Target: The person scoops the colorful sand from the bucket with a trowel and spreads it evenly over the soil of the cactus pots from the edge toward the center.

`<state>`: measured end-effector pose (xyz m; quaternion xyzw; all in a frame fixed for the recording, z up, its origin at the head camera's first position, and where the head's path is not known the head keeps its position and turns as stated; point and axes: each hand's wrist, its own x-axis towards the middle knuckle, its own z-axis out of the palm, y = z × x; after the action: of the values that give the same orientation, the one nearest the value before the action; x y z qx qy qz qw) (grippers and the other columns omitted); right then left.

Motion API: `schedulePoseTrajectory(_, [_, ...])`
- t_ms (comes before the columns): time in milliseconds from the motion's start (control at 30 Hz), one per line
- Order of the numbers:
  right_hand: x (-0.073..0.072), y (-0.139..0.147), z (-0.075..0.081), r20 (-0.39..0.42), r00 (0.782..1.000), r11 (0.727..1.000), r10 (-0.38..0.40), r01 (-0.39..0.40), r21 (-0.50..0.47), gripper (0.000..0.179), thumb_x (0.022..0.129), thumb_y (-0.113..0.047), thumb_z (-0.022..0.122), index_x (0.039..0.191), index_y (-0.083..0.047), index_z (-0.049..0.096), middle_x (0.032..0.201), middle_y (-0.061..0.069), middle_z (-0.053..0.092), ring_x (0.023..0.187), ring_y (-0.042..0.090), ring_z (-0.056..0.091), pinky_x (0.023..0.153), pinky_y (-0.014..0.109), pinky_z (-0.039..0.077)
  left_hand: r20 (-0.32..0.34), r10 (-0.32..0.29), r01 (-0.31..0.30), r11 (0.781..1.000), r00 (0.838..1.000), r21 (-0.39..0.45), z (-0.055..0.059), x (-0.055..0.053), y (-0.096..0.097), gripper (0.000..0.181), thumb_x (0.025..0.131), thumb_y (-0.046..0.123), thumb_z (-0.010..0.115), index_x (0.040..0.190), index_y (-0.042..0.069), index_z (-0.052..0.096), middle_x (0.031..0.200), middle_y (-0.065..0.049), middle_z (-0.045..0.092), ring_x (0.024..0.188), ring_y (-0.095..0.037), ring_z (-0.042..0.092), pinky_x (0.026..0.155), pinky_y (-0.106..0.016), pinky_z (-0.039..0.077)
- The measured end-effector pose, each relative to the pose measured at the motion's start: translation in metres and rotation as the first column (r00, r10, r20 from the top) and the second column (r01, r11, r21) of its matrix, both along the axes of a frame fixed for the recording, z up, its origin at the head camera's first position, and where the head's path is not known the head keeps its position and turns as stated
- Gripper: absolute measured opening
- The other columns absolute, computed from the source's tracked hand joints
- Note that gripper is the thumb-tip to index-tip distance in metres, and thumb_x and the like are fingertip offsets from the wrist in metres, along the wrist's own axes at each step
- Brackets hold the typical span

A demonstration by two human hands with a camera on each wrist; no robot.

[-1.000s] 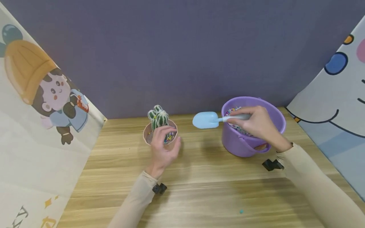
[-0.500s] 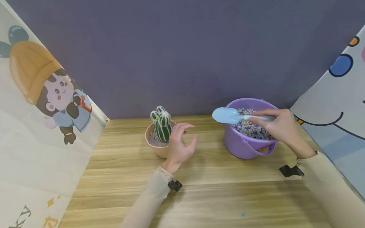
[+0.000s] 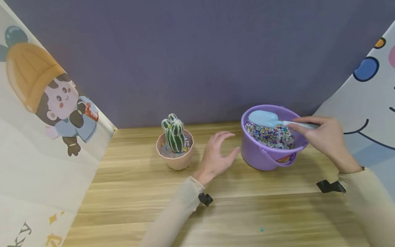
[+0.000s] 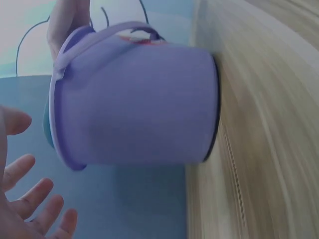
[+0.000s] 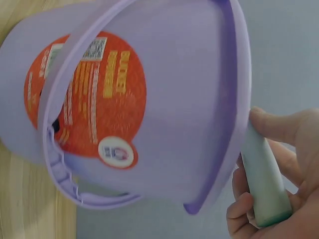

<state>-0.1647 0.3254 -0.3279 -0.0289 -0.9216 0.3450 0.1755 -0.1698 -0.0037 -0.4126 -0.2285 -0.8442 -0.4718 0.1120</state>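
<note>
My right hand (image 3: 324,140) grips the pale handle of a light blue toy shovel (image 3: 264,118), whose blade is over the mouth of a purple bucket (image 3: 262,156). Colourful beads (image 3: 271,137) lie inside the bucket. In the right wrist view the fingers wrap round the shovel handle (image 5: 264,174) beside the bucket's rim. My left hand (image 3: 216,156) holds nothing, its fingers spread and slightly bent, between the bucket and a peach flowerpot (image 3: 176,162). A green-and-white striped cactus (image 3: 175,135) stands in the pot, with a few beads round its base.
A small teal bead (image 3: 262,229) lies on the wooden table (image 3: 228,219) near the front. A dark grey wall (image 3: 197,61) rises behind, with printed panels at both sides. The bucket's handle (image 5: 50,134) hangs down its front.
My right hand has moved right, bringing the shovel over the bucket. The left hand has moved right, away from the flowerpot toward the bucket, uncovering the cactus and pot.
</note>
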Motion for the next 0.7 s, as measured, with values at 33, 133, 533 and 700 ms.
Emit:
schedulePoseTrajectory(33, [0.0, 0.003, 0.0, 0.002, 1.0, 1.0, -0.003, 0.003, 0.005, 0.046, 0.086, -0.05, 0.088, 0.108, -0.01, 0.085, 0.073, -0.049, 0.058, 0.047, 0.009, 0.035, 0.046, 0.03, 0.03, 0.005, -0.007, 0.008, 1.0, 1.0, -0.003, 0.0, 0.0, 0.004, 0.053, 0.095, 0.036, 0.076, 0.144, 0.019, 0.063, 0.154, -0.001, 0.059, 0.144, -0.02, 0.053, 0.123, -0.051, 0.043])
schedulePoseTrajectory(133, [0.001, 0.009, -0.003, 0.004, 1.0, 0.999, -0.018, 0.018, 0.031, 0.047, 0.086, -0.05, 0.088, 0.109, -0.009, 0.085, 0.089, -0.033, 0.075, 0.053, 0.009, 0.04, 0.051, 0.029, 0.033, 0.021, -0.023, 0.024, 1.0, 1.0, -0.02, 0.001, 0.0, 0.015, 0.059, 0.095, 0.041, 0.076, 0.148, 0.02, 0.06, 0.158, 0.001, 0.056, 0.148, -0.02, 0.051, 0.124, -0.052, 0.042])
schedulePoseTrajectory(533, [0.001, 0.03, -0.001, 0.06, 0.995, 0.962, 0.073, -0.087, 0.261, 0.04, 0.086, -0.034, 0.089, 0.108, -0.001, 0.083, 0.07, 0.017, 0.075, 0.051, 0.01, 0.036, 0.049, 0.031, 0.031, 0.058, -0.03, 0.035, 0.996, 0.998, -0.087, 0.003, -0.002, 0.04, 0.078, 0.093, 0.054, 0.074, 0.16, 0.024, 0.048, 0.173, -0.001, 0.037, 0.157, -0.027, 0.04, 0.125, -0.06, 0.038])
schedulePoseTrajectory(700, [0.002, 0.035, 0.015, 0.151, 0.984, 0.928, 0.096, -0.144, 0.343, 0.044, 0.087, -0.042, 0.087, 0.108, -0.003, 0.084, 0.053, -0.001, 0.063, 0.055, 0.013, 0.041, 0.05, 0.032, 0.032, 0.067, -0.015, 0.02, 0.997, 0.998, -0.075, 0.005, -0.004, 0.047, 0.083, 0.092, 0.059, 0.074, 0.161, 0.021, 0.045, 0.175, 0.0, 0.032, 0.158, -0.027, 0.039, 0.124, -0.06, 0.04])
